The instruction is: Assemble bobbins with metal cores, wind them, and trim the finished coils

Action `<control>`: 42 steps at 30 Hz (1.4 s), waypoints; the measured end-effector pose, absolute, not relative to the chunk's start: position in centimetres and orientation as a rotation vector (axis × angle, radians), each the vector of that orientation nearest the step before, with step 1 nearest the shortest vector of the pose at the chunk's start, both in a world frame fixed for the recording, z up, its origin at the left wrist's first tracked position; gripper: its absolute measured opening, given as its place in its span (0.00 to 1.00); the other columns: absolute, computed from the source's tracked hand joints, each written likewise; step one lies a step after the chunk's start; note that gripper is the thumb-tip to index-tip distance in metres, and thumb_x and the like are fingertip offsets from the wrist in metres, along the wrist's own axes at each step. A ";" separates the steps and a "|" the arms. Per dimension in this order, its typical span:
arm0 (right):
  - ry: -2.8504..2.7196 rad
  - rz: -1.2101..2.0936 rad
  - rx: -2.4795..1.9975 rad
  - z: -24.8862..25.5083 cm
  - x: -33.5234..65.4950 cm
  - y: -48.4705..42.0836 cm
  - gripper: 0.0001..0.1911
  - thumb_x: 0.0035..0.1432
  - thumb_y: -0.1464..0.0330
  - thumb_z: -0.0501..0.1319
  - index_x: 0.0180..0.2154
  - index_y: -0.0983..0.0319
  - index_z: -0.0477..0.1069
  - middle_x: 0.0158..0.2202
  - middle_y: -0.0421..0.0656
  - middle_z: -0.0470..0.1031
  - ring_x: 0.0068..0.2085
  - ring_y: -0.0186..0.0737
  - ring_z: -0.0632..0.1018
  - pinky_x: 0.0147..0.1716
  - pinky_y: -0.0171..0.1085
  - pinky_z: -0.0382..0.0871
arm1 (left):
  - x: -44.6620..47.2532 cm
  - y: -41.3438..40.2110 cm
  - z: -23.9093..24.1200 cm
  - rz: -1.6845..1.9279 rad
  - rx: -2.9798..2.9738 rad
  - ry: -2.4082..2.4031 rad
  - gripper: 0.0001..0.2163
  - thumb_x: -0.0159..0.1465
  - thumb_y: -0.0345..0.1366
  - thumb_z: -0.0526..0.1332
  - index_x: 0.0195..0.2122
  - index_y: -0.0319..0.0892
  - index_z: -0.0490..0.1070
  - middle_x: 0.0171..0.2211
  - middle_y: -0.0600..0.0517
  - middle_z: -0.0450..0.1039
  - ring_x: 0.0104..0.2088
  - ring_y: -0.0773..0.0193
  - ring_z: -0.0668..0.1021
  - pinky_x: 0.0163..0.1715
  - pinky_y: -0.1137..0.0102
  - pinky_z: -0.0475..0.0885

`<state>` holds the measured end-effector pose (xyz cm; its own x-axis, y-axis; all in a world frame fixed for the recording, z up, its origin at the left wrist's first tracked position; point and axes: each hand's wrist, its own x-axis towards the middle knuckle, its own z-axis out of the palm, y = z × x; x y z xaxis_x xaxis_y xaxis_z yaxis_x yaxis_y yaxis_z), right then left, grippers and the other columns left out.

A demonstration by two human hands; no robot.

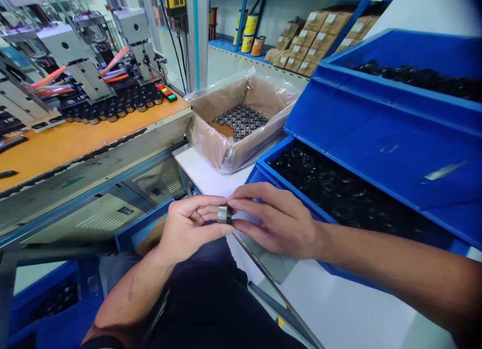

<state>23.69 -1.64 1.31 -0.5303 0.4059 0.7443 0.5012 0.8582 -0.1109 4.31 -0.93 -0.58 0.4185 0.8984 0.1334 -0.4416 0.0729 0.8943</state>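
**Small metal ring pinched between both hands**

My left hand (188, 226) and right hand (276, 221) are both closed on one small metal ring (224, 214), fingertips meeting on it from either side, thumbs underneath. The ring sits in the air above my lap, just in front of the near corner of the lower blue bin (263, 170), which is full of small dark parts (339, 188).

To handle it well, I judge that the pinch should stay light and on the rim, so the faces stay visible as I turn it. Rolling it between the fingertips, not sliding it, would keep it from slipping down toward my knees.

Beyond the hands, a plastic-lined cardboard box (211, 133) on the white table (203, 176) holds more ring-shaped parts (241, 120), near the blue bin's far end. An upper blue bin (395, 52) stands at the right, with dark parts too. To my left, an orange-topped bench (75, 138) carries a machine (83, 63) with a row of dark cylindrical parts (113, 108) and coloured buttons (167, 93).
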 end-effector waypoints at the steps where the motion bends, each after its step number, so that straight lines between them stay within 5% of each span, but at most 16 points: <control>1: -2.195 -0.148 -0.656 1.3 23.7 -1.7 0.08 0.63 0.74 0.61 0.45 0.68 0.70 0.41 0.51 0.76 0.42 0.37 0.78 0.36 0.35 0.79 | 4.3 -0.9 -0.6 1.084 1.072 0.545 0.19 0.46 0.21 0.74 0.40 0.41 0.81 0.33 0.50 0.84 0.32 0.62 0.85 0.38 0.73 0.82; 21: -2.326 -0.362 -0.432 1.8 24.1 -1.5 0.07 0.62 0.75 0.59 0.43 0.70 0.71 0.33 0.47 0.74 0.34 0.38 0.75 0.31 0.37 0.76 | 4.0 -1.4 -0.8 0.969 0.977 0.650 0.18 0.42 0.25 0.77 0.36 0.41 0.82 0.31 0.49 0.84 0.31 0.58 0.85 0.35 0.67 0.84; 26: -2.260 -0.417 -0.472 1.5 23.9 -1.5 0.10 0.63 0.73 0.59 0.45 0.71 0.70 0.34 0.49 0.74 0.37 0.41 0.77 0.31 0.39 0.77 | 5.6 -2.6 -1.4 1.237 1.013 0.691 0.18 0.43 0.28 0.77 0.36 0.41 0.81 0.33 0.49 0.84 0.33 0.59 0.85 0.37 0.67 0.83; 31: -2.179 -0.081 -0.592 1.6 23.6 -2.5 0.10 0.59 0.81 0.60 0.44 0.72 0.69 0.40 0.54 0.75 0.44 0.42 0.77 0.41 0.39 0.79 | 4.5 -2.0 -1.0 1.513 1.585 0.713 0.23 0.44 0.24 0.77 0.43 0.46 0.81 0.37 0.50 0.83 0.35 0.64 0.84 0.37 0.74 0.80; 37: -2.177 0.135 -0.618 1.7 22.8 -2.9 0.09 0.61 0.80 0.59 0.44 0.68 0.69 0.39 0.50 0.76 0.43 0.37 0.78 0.42 0.36 0.79 | 3.4 -1.2 -0.1 1.544 2.069 0.627 0.17 0.49 0.27 0.75 0.41 0.45 0.81 0.31 0.50 0.82 0.29 0.65 0.82 0.30 0.74 0.78; 42: -2.303 -0.123 -0.711 2.6 25.6 -1.3 0.11 0.63 0.71 0.62 0.47 0.67 0.70 0.42 0.51 0.76 0.44 0.43 0.78 0.43 0.42 0.79 | 2.9 -1.4 -0.2 1.491 1.955 0.752 0.10 0.52 0.29 0.74 0.36 0.41 0.79 0.31 0.48 0.82 0.32 0.62 0.83 0.34 0.71 0.78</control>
